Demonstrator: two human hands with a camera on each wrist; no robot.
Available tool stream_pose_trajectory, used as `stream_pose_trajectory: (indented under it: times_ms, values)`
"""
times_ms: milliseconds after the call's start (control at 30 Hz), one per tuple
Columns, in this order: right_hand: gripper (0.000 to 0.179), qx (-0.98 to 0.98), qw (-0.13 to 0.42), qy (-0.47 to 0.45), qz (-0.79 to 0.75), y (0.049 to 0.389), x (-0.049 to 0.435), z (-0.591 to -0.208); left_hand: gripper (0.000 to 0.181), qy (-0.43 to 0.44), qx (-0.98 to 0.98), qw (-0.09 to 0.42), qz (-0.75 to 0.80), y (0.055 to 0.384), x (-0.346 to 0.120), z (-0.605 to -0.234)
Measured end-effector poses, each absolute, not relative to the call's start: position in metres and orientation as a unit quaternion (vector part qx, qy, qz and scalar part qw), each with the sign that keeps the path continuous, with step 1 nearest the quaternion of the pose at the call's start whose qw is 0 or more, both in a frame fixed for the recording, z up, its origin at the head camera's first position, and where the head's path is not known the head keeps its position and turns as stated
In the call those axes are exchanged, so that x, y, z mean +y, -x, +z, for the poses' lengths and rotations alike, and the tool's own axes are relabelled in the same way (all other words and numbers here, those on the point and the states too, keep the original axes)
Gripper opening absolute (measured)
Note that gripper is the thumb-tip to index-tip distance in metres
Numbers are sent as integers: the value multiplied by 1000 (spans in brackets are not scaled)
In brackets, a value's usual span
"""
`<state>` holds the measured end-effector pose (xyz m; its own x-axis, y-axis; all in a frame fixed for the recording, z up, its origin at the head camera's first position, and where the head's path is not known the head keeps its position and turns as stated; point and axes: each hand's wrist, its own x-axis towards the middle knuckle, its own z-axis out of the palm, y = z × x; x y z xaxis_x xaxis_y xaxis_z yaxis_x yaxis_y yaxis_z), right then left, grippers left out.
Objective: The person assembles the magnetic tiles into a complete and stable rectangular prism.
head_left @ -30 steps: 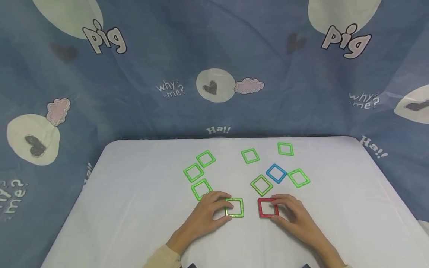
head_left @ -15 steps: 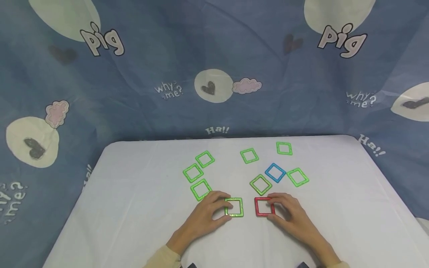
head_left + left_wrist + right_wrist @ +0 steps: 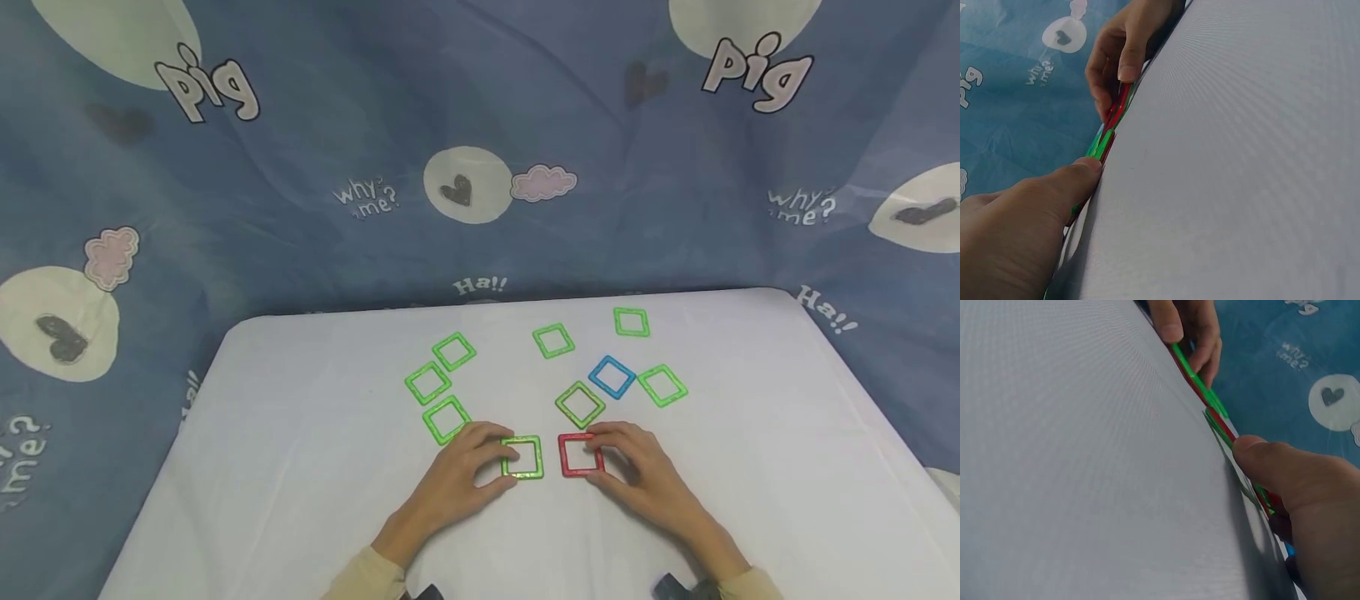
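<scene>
Near the front middle of the table, my left hand (image 3: 461, 471) pinches a green square open frame (image 3: 538, 457) by its left side, thumb at the near edge. My right hand (image 3: 648, 471) pinches a red square frame (image 3: 563, 457) by its right side. A narrow gap parts the two in the head view. Seen edge-on in the left wrist view, the green frame (image 3: 1105, 142) has red showing under it. In the right wrist view, green shows beneath the red frame (image 3: 1222, 425), so each hand's frame looks layered. Fingers hide part of both.
Beyond the hands, a blue square frame (image 3: 597, 367) and an olive-green frame (image 3: 561, 402) lie flat. Several bright green frames, including one (image 3: 446, 400) beside the left fingers, are spread on the white table (image 3: 285, 433). A blue printed cloth (image 3: 300, 242) hangs behind.
My right hand has slid the red frame leftward, narrowing the gap to the green one. The left hand holds its place with the green frame. The head view has tilted slightly.
</scene>
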<state>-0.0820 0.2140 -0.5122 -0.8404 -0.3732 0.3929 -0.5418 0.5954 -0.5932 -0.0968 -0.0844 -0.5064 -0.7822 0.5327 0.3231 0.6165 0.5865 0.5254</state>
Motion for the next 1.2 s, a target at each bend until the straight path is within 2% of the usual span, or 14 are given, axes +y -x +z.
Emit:
stream_pose_trajectory:
  times_ms: [200, 433, 567, 967, 1200]
  values:
    - [41, -883, 133, -278, 354, 88, 212, -509, 24, 321, -888, 71, -321, 99, -85, -503]
    - [48, -890, 117, -273, 345, 84, 204, -509, 22, 321, -890, 74, -314, 97, -87, -503]
    - [51, -890, 128, -273, 342, 84, 203, -511, 22, 317, -891, 72, -316, 97, -86, -503]
    - [52, -891, 119, -283, 334, 86, 193, -510, 21, 308, -892, 78, -321, 94, -88, -505]
    - [50, -895, 102, -280, 331, 81, 189, -510, 20, 297, -894, 54, -331, 92, -88, -505]
